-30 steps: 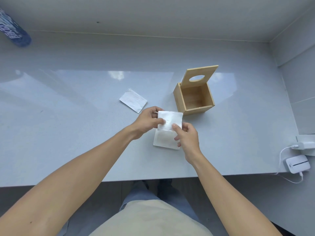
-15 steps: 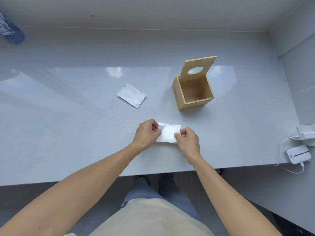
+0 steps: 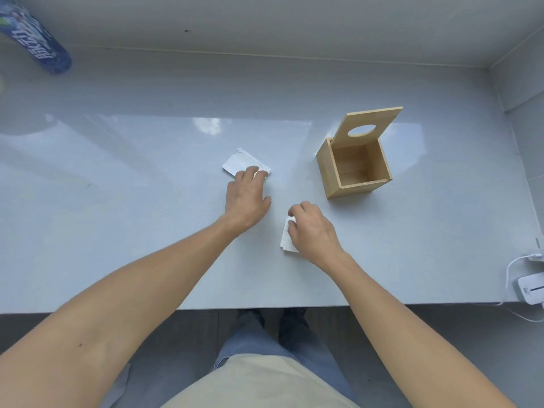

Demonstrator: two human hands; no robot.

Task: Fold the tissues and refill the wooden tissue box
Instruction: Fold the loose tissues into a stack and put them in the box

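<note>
The wooden tissue box (image 3: 354, 169) stands on the pale counter at the right, lid tipped up and back, its inside bare wood. A folded white tissue (image 3: 286, 240) lies near the counter's front, mostly under my right hand (image 3: 312, 231), whose curled fingers grip it. A second white tissue (image 3: 240, 163) lies flat left of the box. My left hand (image 3: 246, 197) reaches onto its near edge, fingertips resting on it, fingers spread.
A blue printed bottle or can (image 3: 34, 39) lies at the far left corner. A white charger with cable (image 3: 530, 287) sits at the counter's right front edge. A wall runs along the back and right side.
Both hands held one tissue at the front and pressed it folded. Now my left hand has let go and moved up-left onto the second tissue; my right hand keeps the folded one.
</note>
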